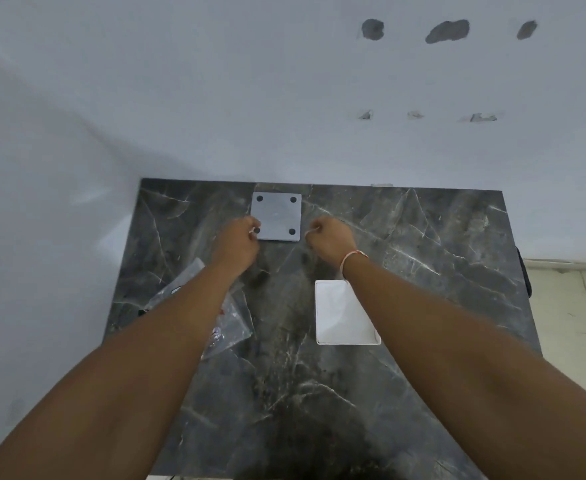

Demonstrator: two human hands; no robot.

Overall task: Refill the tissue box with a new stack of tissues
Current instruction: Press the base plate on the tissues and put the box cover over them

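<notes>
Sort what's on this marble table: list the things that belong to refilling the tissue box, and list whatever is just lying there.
For the job:
- box base, grey square with four dark feet, a hand at each side: left hand, right hand
- open white box

Lying about:
- clear plastic wrapper, apparently empty
- marble table, just the surface

The table (405, 271) has a dark grey marble-look top with white veins, pushed up against a pale wall at the back and left. Near the back edge sits a flat grey square plate (277, 213) with a dark dot in each corner. On the right side, closer to the camera, there's a white open box (340, 317), partly covered by an arm. Over on the left lies a crumpled clear plastic wrapper (231, 318), also half hidden under an arm.
</notes>
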